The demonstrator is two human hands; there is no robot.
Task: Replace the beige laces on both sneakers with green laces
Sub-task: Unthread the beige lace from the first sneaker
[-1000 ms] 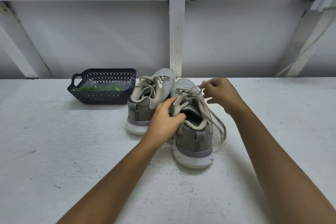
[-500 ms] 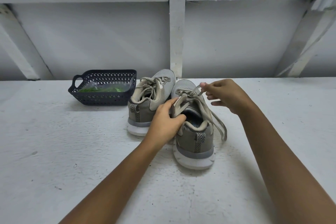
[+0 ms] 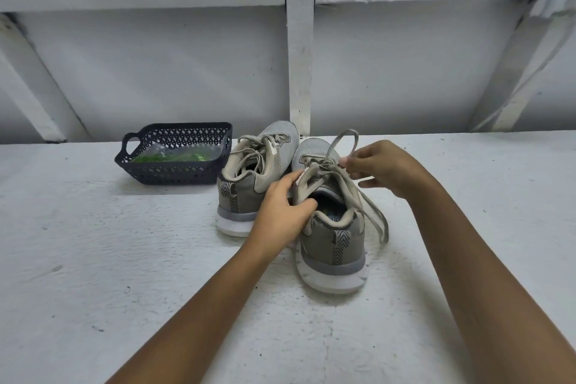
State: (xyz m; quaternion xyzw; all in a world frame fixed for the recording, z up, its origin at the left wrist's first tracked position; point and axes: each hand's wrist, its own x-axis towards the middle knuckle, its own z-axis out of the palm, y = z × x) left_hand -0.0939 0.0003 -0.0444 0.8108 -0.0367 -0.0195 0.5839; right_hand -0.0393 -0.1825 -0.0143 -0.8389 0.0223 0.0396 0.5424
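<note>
Two grey sneakers stand side by side on a white painted surface [image 3: 93, 243], with the heels toward the person and the toes toward the wall. The left hand [image 3: 282, 212] grips the nearer sneaker [image 3: 333, 243] at the left side of its collar. The fingers are curled around the edge and the thumb lies at the opening. The right hand [image 3: 386, 167] is above the tongue of this sneaker and pinches the beige lace [image 3: 348, 131] between thumb and fingertips. A loop of the lace rises above the hand. Other parts of the lace hang down the right side of the sneaker to the surface.

The farther sneaker [image 3: 237, 196] touches the nearer one on its left. It is laced in beige too, and no hand holds it.

To the left of the sneakers, just beside the farther one, there is a dark perforated basket [image 3: 174, 173]. The green laces [image 3: 184, 157] lie inside it, in what looks like a clear plastic bag.
</note>
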